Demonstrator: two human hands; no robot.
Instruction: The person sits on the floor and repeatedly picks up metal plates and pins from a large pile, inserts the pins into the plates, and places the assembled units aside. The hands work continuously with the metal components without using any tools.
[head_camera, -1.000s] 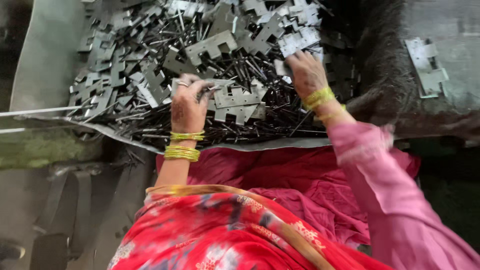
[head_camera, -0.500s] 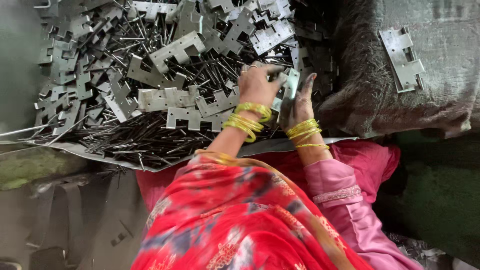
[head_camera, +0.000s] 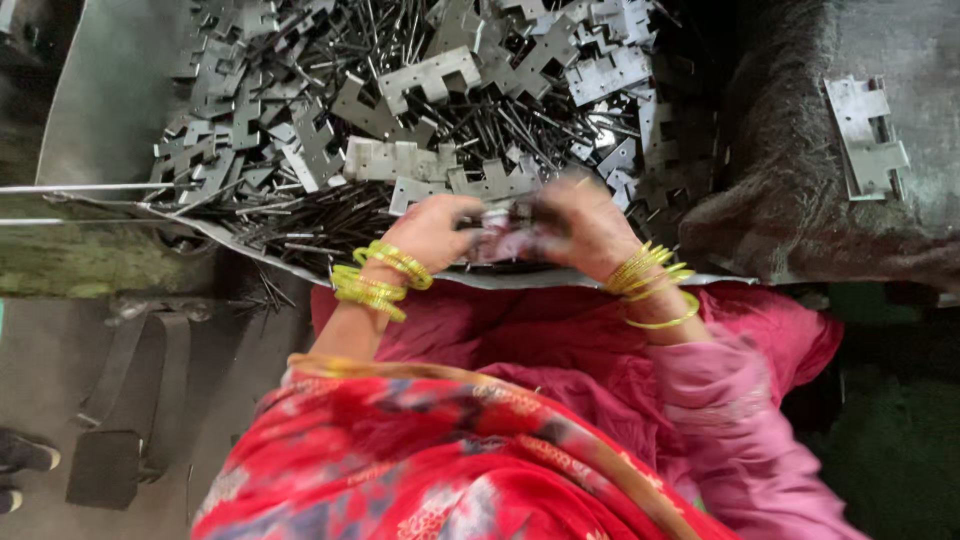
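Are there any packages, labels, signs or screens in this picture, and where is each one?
None can be seen. There are only loose grey metal plates and thin rods heaped on a metal tray. Both hands, the left hand and the right hand, meet over a small blurred piece.

Hands: two, left hand (head_camera: 432, 232), right hand (head_camera: 580, 225). Notched plates (head_camera: 430, 75): dozens, uncountable. Rods (head_camera: 300, 225): likewise. Separate plate stack (head_camera: 868, 135): one, at 2 o'clock.

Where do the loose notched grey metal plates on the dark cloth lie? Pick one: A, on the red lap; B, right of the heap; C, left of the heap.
B: the notched grey metal plates rest on the dark cloth, right of the heap of plates and pins.
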